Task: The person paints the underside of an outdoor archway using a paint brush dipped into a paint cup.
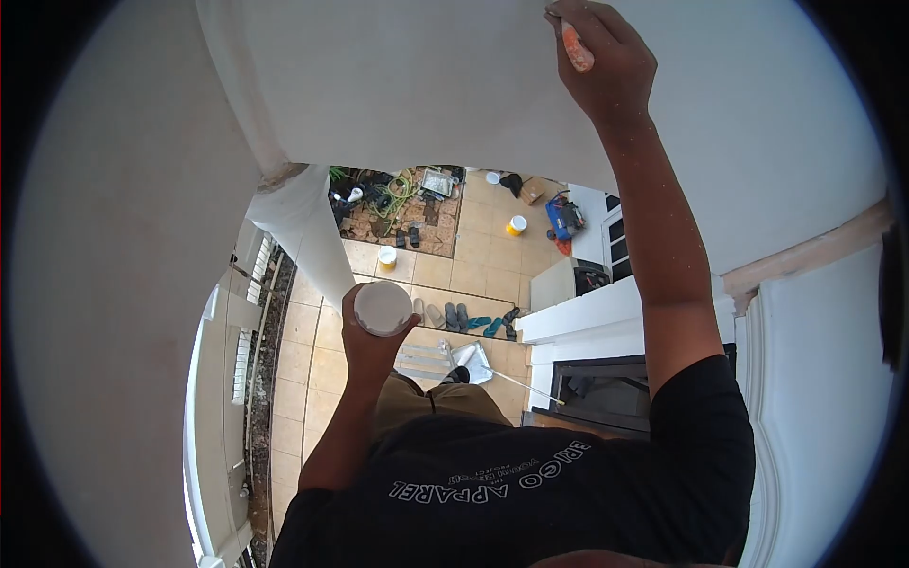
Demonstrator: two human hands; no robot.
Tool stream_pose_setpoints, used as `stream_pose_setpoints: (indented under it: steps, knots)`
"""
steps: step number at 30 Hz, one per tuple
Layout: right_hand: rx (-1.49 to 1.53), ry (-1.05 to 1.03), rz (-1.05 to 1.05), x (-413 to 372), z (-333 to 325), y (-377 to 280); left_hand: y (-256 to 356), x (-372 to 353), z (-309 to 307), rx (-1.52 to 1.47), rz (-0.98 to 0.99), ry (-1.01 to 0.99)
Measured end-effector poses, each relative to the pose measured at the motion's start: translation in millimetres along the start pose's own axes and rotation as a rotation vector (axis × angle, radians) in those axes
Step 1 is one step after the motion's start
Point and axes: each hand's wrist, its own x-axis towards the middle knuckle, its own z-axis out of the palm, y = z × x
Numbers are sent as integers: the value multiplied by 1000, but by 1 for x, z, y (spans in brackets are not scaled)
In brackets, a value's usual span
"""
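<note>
My left hand (369, 346) grips a round tub (383, 309) at chest height, fingers and thumb around its sides. Pale, off-white paint fills the tub's round top. Raised high overhead, my right hand (606, 62) is closed around a tool with a paint-smeared orange handle (577, 47). That tool's working end lies past the top edge of the view. Right behind the raised hand is the pale ceiling (426, 85), and small light specks dot the right forearm.
Far below, a paint tray (473, 362) with a long pole lies by a metal platform (422, 361) under my feet. Several sandals (456, 316) line the tiled floor (483, 256). Two buckets (387, 257) (516, 225) and a blue machine (565, 220) stand farther off. A white column (308, 227) rises at left.
</note>
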Motion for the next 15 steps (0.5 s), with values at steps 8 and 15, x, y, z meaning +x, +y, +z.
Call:
stream_pose_setpoints:
  steps: [8, 15]
  knots:
    - [263, -667, -82, -165, 38, -64, -3, -5, -7, -23, 23, 34]
    - [26, -5, 120, -20, -22, 3, -9, -2, -10, 8, -24, 43]
